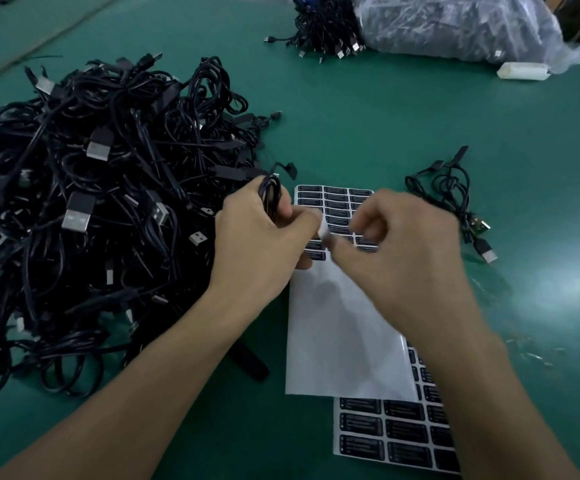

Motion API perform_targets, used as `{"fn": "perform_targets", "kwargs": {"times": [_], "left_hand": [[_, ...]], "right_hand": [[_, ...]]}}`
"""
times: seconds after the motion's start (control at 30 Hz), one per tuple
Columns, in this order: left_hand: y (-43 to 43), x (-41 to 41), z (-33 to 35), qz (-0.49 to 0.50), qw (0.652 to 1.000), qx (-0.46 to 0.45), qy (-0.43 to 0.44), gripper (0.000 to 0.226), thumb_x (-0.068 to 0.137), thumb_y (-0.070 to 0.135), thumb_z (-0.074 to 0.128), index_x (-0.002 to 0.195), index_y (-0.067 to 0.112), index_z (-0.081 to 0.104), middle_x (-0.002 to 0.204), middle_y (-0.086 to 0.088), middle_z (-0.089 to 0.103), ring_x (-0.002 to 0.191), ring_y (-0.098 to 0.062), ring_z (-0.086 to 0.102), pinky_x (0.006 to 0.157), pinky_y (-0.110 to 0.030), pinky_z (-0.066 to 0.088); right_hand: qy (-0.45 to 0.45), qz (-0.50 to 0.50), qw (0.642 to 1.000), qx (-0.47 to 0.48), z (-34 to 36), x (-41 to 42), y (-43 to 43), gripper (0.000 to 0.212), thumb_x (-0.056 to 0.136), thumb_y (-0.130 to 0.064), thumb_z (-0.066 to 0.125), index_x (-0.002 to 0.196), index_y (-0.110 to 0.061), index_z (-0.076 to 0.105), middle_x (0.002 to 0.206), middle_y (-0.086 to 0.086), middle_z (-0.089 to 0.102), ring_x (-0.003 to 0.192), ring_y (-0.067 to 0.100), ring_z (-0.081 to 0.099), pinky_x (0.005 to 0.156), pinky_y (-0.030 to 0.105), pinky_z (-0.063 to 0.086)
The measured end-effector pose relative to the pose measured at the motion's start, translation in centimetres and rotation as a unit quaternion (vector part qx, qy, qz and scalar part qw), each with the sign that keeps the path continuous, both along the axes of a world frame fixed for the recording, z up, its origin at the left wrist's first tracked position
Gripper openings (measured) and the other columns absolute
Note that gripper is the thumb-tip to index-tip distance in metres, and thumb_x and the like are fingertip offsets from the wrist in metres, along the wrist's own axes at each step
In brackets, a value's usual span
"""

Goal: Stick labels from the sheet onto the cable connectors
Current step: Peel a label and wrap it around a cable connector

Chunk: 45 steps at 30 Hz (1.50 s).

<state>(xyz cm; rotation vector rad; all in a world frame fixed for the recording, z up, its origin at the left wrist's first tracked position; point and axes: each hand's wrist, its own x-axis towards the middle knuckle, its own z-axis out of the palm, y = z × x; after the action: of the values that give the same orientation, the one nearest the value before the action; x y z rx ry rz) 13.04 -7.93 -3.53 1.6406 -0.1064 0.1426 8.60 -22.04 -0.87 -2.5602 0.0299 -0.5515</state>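
glossy paper label sheet (pixel 337 341), matt green tabletop (pixel 368 116), metal-tipped cables (pixel 84 202)

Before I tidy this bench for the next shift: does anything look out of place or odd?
Small pale scraps lie scattered on the green mat at lower right, and the used label sheet curls up at its lower right corner over a fuller sheet.
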Motion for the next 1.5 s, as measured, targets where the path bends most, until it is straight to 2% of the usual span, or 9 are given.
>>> {"fn": "perform_targets", "kwargs": {"times": [0.13, 0.27, 0.37, 0.47, 0.6, 0.8, 0.9, 1.1, 1.5], "left_hand": [[0.0, -0.1, -0.1, 0.011, 0.999, 0.03, -0.018, 0.035, 0.071, 0.016, 0.074, 0.065, 0.022, 0.04, 0.068, -0.016, 0.065, 0.075, -0.037, 0.07, 0.047, -0.04, 0.058], [0.0, -0.3, 0.0, 0.021, 0.997, 0.065, -0.026, 0.038, 0.074, 0.019, 0.077, 0.065, 0.02, 0.04, 0.051, 0.009, 0.049, 0.052, -0.02, 0.062, 0.047, -0.045, 0.058], [-0.1, -0.4, 0.2, 0.022, 0.996, 0.078, -0.029, 0.038, 0.073, 0.023, 0.077, 0.065, 0.02, 0.04, 0.05, 0.01, 0.046, 0.047, -0.012, 0.046, 0.05, -0.054, 0.055], [-0.1, -0.6, 0.6, 0.014, 0.998, 0.068, -0.015, 0.038, 0.071, 0.032, 0.076, 0.065, 0.021, 0.04, 0.053, 0.004, 0.053, 0.054, -0.021, 0.057, 0.052, -0.058, 0.054], [-0.1, -0.7, 1.1, 0.001, 0.999, 0.043, 0.018, 0.034, 0.067, 0.046, 0.072, 0.064, 0.027, 0.043, 0.072, -0.016, 0.065, 0.083, -0.039, 0.071, 0.058, -0.061, 0.052], [-0.1, -0.6, 1.0, -0.012, 0.999, 0.029, 0.019, 0.031, 0.068, 0.021, 0.073, 0.066, 0.027, 0.043, 0.086, -0.027, 0.069, 0.083, -0.046, 0.067, 0.05, -0.049, 0.05], [-0.1, -0.4, 0.9, -0.01, 0.999, 0.029, 0.009, 0.033, 0.068, 0.017, 0.072, 0.067, 0.028, 0.041, 0.082, -0.022, 0.071, 0.067, -0.04, 0.064, 0.048, -0.036, 0.049], [-0.2, -0.6, 1.1, -0.004, 1.0, 0.018, 0.007, 0.031, 0.067, 0.017, 0.071, 0.067, 0.023, 0.041, 0.082, -0.026, 0.069, 0.081, -0.047, 0.065, 0.081, -0.062, 0.054], [-0.2, -0.7, 1.0, -0.026, 1.0, 0.016, -0.003, 0.031, 0.07, 0.009, 0.07, 0.072, 0.018, 0.041, 0.077, -0.017, 0.072, 0.082, -0.044, 0.065, 0.079, -0.058, 0.056]], "right_hand": [[0.013, 0.013, 1.0, 0.008, -0.9, 0.1, 1.0, 0.022, 0.074, -0.038, 0.081, 0.08, -0.02, 0.069, 0.073, -0.007, 0.061, 0.071, 0.015, 0.057, 0.064, 0.033, 0.046], [0.017, -0.008, 1.0, -0.001, -1.1, 0.1, 1.6, 0.023, 0.081, -0.039, 0.077, 0.088, -0.019, 0.07, 0.081, -0.003, 0.064, 0.08, 0.019, 0.057, 0.071, 0.035, 0.044], [0.018, -0.006, 1.0, 0.0, -1.2, 0.2, 1.6, 0.019, 0.088, -0.034, 0.07, 0.081, -0.017, 0.071, 0.075, -0.002, 0.065, 0.074, 0.02, 0.058, 0.071, 0.037, 0.042], [0.019, 0.009, 1.0, 0.019, -1.1, 0.3, 1.2, 0.017, 0.087, -0.024, 0.069, 0.073, -0.015, 0.072, 0.066, -0.003, 0.066, 0.065, 0.017, 0.06, 0.07, 0.034, 0.04], [0.051, 0.029, 0.98, 0.188, -0.8, 0.8, 0.2, 0.017, 0.087, -0.016, 0.073, 0.069, -0.018, 0.073, 0.054, -0.004, 0.063, 0.05, 0.006, 0.051, 0.049, 0.018, 0.04], [0.079, 0.08, 0.895, 0.431, -0.4, 1.0, -0.3, 0.026, 0.091, -0.004, 0.066, 0.067, -0.013, 0.071, 0.047, -0.016, 0.05, 0.044, -0.001, 0.042, 0.045, 0.007, 0.033], [0.072, 0.088, 0.894, 0.433, -0.3, 0.9, -0.2, 0.025, 0.091, -0.001, 0.066, 0.068, -0.012, 0.07, 0.046, -0.017, 0.051, 0.043, -0.001, 0.044, 0.045, 0.007, 0.034], [0.063, 0.102, 0.893, 0.435, 0.0, 0.8, -0.3, 0.019, 0.091, 0.001, 0.065, 0.075, -0.008, 0.071, 0.045, -0.018, 0.053, 0.042, -0.001, 0.048, 0.044, 0.007, 0.036], [0.061, 0.049, 0.917, 0.391, -0.7, 1.1, -0.2, 0.017, 0.086, -0.015, 0.075, 0.072, -0.023, 0.075, 0.047, -0.017, 0.056, 0.042, 0.0, 0.047, 0.043, 0.007, 0.033]]}}
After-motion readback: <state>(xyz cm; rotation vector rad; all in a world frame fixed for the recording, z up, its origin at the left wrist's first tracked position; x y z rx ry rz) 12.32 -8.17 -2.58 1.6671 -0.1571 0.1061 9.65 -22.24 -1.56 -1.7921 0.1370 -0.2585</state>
